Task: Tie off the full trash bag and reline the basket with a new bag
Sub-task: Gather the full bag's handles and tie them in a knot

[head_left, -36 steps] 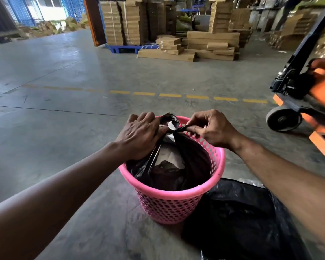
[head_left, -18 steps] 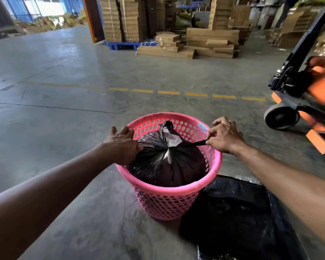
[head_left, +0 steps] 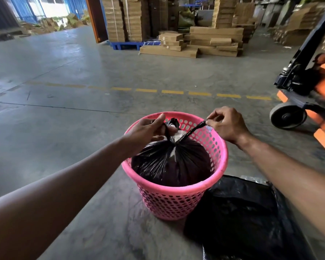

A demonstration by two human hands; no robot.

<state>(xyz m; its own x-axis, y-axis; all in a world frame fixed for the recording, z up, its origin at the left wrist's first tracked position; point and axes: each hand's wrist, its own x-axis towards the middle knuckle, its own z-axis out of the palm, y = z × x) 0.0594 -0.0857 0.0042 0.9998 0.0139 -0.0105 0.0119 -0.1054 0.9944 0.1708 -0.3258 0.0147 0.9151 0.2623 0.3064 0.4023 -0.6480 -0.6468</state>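
the full trash bag (head_left: 171,162) sits inside the pink basket (head_left: 176,196), which stands on the concrete floor (head_left: 83,128). its mouth is gathered to a neck near the centre of the basket opening. the left hand (head_left: 148,134) has its grip clenched around one gathered tail of the bag just above the neck. the right hand (head_left: 227,124) has its grip pinched on the other tail (head_left: 193,129), drawn taut up and out over the far right rim. whether a knot is already seated at the neck cannot be confirmed; the crossing is partly hidden by the left thumb and appears only half cinched.

risks noted:
- the thin twisted tail may stretch or snap if the right hand pulls harder, leaving too little plastic to finish the tie.
- a pale piece of refuse (head_left: 176,135) shows at the neck; if trapped in the knot it could keep the closure loose and let contents spill on lifting.
- uneven pull from the two hands could tip or drag the light basket.
- a black sheet, judged to be the new bag (head_left: 238,212), lies on the floor touching the basket's near right side; it could be stepped on or snagged when the full bag comes out.
- a pallet jack (head_left: 306,91) stands near on the right, narrowing the working space.
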